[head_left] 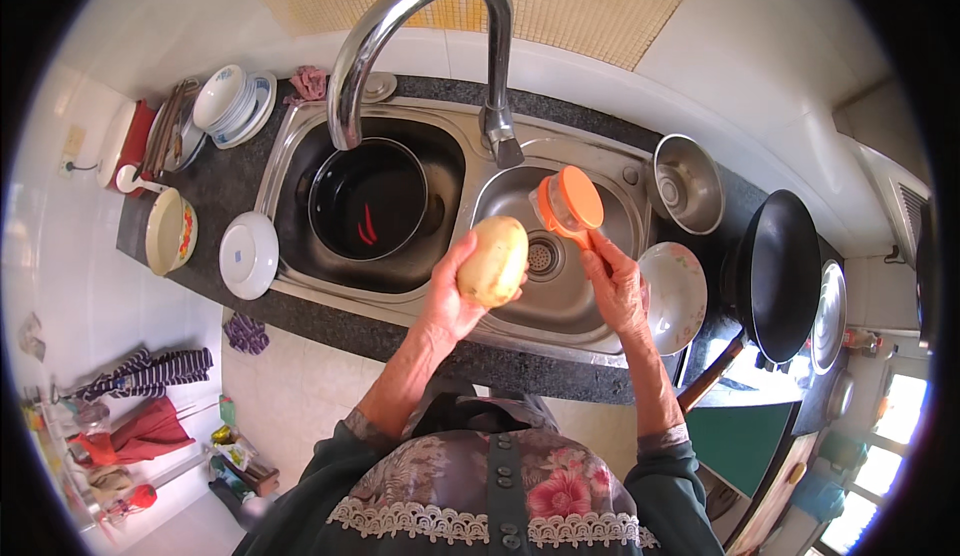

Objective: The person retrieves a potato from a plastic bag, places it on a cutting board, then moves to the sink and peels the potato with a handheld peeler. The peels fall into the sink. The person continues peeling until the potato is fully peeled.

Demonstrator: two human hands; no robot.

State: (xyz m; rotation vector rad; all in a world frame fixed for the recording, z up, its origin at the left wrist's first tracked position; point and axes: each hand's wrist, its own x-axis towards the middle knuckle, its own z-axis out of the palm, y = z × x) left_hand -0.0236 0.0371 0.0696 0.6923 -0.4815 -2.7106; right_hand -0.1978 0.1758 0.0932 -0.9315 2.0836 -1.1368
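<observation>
My left hand [452, 301] holds a pale yellow potato [493, 261] upright over the front rim of the right sink basin [590, 301]. My right hand [615, 291] grips the handle of an orange peeler with a clear catch box [570, 202], raised above that basin to the right of the potato and apart from it. The curved steel tap [420, 26] arches over the divider between the two basins, its spout ending just above the peeler.
The left basin holds a black pot [368, 198] of water with red chillies. A white plate [249, 254], bowls and stacked dishes [232, 104] sit on the dark counter at left. A steel bowl [688, 184], a floral plate [675, 296] and a black wok [780, 271] lie at right.
</observation>
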